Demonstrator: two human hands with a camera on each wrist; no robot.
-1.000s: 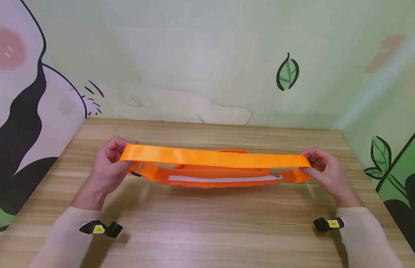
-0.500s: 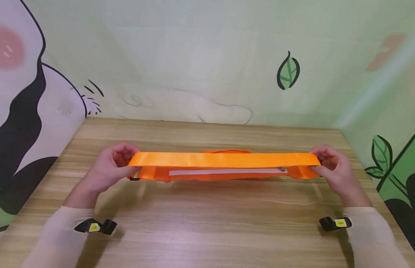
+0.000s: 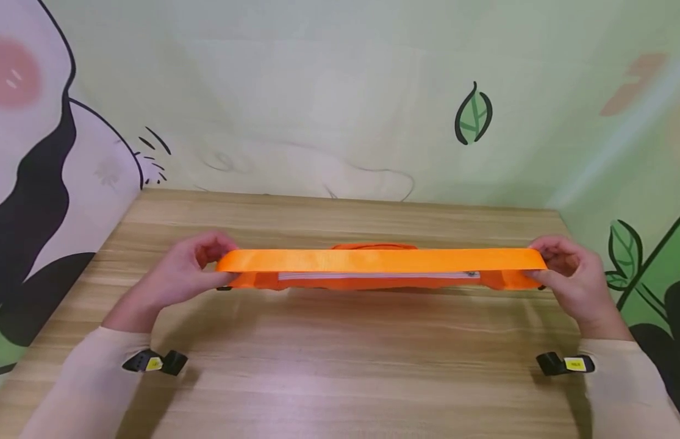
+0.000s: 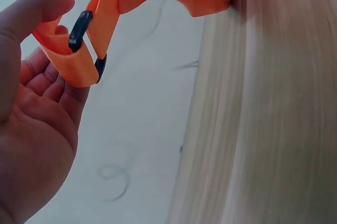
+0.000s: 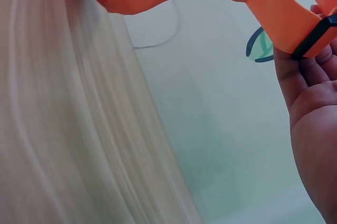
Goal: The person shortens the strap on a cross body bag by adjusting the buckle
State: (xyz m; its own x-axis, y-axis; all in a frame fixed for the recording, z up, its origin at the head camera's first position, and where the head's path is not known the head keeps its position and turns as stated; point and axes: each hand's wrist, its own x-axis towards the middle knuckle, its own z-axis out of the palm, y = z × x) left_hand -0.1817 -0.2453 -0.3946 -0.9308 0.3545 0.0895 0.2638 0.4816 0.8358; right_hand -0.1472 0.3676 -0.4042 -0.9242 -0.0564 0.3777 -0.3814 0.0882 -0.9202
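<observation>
An orange waist bag (image 3: 372,283) with a white zipper hangs above the table, partly hidden behind its own strap (image 3: 380,260), which is stretched flat from hand to hand. At the left end my left hand (image 3: 194,268) holds the strap loop between thumb and fingers. The left wrist view shows a black buckle (image 4: 80,30) on the webbing close to those fingertips. My right hand (image 3: 578,277) grips the other end of the loop. Beside its fingers, the right wrist view has another black buckle (image 5: 316,37).
Beneath the bag spreads a wood-grain table (image 3: 340,366). A printed backdrop (image 3: 318,110) with a panda and leaves rises behind the table's far edge. Each sleeve bears a small black strap device (image 3: 565,364).
My hands have moved farther apart, the right one shifting rightward most. The strap now lies straighter and level, and covers more of the bag and its zipper.
</observation>
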